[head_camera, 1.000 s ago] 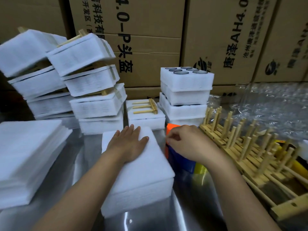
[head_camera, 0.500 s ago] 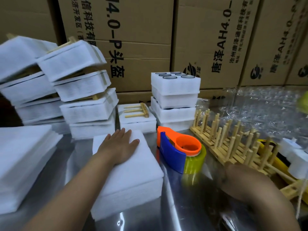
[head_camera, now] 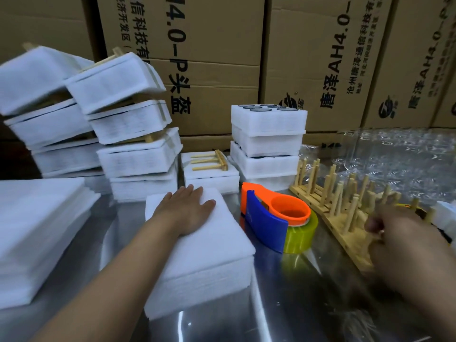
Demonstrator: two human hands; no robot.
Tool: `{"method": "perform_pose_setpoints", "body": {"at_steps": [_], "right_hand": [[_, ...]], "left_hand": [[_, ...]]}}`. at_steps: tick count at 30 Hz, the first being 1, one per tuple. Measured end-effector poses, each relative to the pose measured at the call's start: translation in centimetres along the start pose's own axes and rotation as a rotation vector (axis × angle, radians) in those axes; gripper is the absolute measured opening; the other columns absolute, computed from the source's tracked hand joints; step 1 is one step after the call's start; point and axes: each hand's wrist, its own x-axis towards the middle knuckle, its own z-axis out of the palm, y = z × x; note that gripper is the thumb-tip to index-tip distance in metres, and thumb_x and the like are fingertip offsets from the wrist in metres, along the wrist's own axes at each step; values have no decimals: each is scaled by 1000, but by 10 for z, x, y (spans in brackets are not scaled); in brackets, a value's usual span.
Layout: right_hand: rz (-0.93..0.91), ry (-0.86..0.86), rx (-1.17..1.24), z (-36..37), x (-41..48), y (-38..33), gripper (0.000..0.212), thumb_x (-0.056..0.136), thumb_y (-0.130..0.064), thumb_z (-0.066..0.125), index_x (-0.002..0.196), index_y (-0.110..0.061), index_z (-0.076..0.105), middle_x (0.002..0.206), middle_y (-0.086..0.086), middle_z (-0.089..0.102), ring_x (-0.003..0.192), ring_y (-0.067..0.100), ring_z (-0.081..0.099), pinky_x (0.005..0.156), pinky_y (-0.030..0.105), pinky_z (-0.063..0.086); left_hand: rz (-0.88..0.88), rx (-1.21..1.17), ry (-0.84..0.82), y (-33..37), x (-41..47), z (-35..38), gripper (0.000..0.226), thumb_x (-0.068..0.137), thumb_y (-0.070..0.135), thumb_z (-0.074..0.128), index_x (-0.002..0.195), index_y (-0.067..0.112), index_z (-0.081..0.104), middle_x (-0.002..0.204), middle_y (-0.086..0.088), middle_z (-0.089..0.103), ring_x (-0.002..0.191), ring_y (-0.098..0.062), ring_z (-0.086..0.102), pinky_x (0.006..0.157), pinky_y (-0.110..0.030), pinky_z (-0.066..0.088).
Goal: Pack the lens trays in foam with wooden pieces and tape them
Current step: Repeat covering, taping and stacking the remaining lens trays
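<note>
My left hand (head_camera: 185, 213) lies flat, fingers straight, on a white foam-wrapped pack (head_camera: 202, 253) in the middle of the metal table. To its right stands an orange and blue tape dispenser (head_camera: 269, 218) with a yellowish tape roll (head_camera: 299, 236). My right hand (head_camera: 397, 240) is blurred at the right, fingers curled over the wooden peg pieces (head_camera: 345, 206); whether it grips one cannot be told. Behind the dispenser stands a stack of foam lens trays (head_camera: 267, 141), dark lenses showing in the top one. A small wooden comb piece (head_camera: 212, 161) rests on a low foam pack.
Taped foam packs (head_camera: 133, 129) are piled high at the back left. A stack of flat foam sheets (head_camera: 37, 233) sits at the left edge. Bubble wrap (head_camera: 399, 156) covers the back right. Cardboard boxes (head_camera: 222, 58) wall off the rear of the table.
My right hand has let go of the tape dispenser and swung right to the wooden peg pieces. The left hand has stayed on the foam pack.
</note>
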Motion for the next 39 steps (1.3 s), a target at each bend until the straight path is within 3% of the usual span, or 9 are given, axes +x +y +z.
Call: {"method": "perform_pose_setpoints", "body": {"at_steps": [5,12,16,22,25,29,32,35,39], "right_hand": [[-180,236,81,-17,-1,-16,45,59,21,63,59,-22,46,67,7,51,56,31,50,53,31,36],[-489,458,304,-46,0,-57,28,73,-3,58,67,-30,49,89,-15,43,79,16,52,71,49,51],[-664,544,560,-30,11,-94,19,76,-1,60,72,-19,58,90,-15,46,79,-1,51,71,16,49],[-900,426,773,58,31,-133,21,64,25,64,63,4,62,90,16,61,86,16,57,73,21,49],[-930,288,912,91,22,-126,15,67,18,62,71,3,62,89,14,59,85,16,58,74,22,47],[-749,-82,1392,97,15,-120,20,81,-13,49,97,-10,60,97,4,64,87,23,64,76,29,52],[-351,-147,1570,95,26,-120,23,86,-19,43,88,-10,64,85,5,70,85,24,66,75,28,53],[-22,-189,1369,98,38,-119,17,93,-17,50,86,-14,65,80,3,67,80,19,64,72,26,52],[-65,-397,979,104,38,-116,20,86,-22,61,106,-24,65,91,0,63,71,5,57,64,20,45]], "left_hand": [[-3,-6,-1,1,-1,-1,63,97,55,17,152,25,7,160,2,-1,146,-14,-1,117,-35,0],[3,4,2,2,-3,-3,64,97,54,17,152,23,9,160,0,0,147,-16,0,118,-37,2],[10,9,1,3,-4,-4,63,97,53,17,152,22,9,160,-1,1,147,-17,0,118,-38,2],[11,12,14,6,-6,-5,55,101,39,16,151,17,11,160,-2,4,146,-17,1,117,-39,2],[49,-9,67,6,-9,-6,47,100,25,22,144,12,30,154,-8,21,143,-23,15,114,-43,13],[86,-119,78,6,-17,-10,42,99,24,29,139,23,42,152,-3,32,141,-21,23,115,-36,15],[71,-154,81,7,-21,-13,40,101,27,29,139,26,43,153,-1,30,142,-17,19,115,-30,11],[65,-182,73,7,-21,-13,38,101,25,28,135,25,47,151,-1,33,141,-17,23,115,-31,16],[41,-197,53,7,-23,-15,40,102,28,24,136,30,44,154,4,27,143,-15,17,115,-31,10]]}}
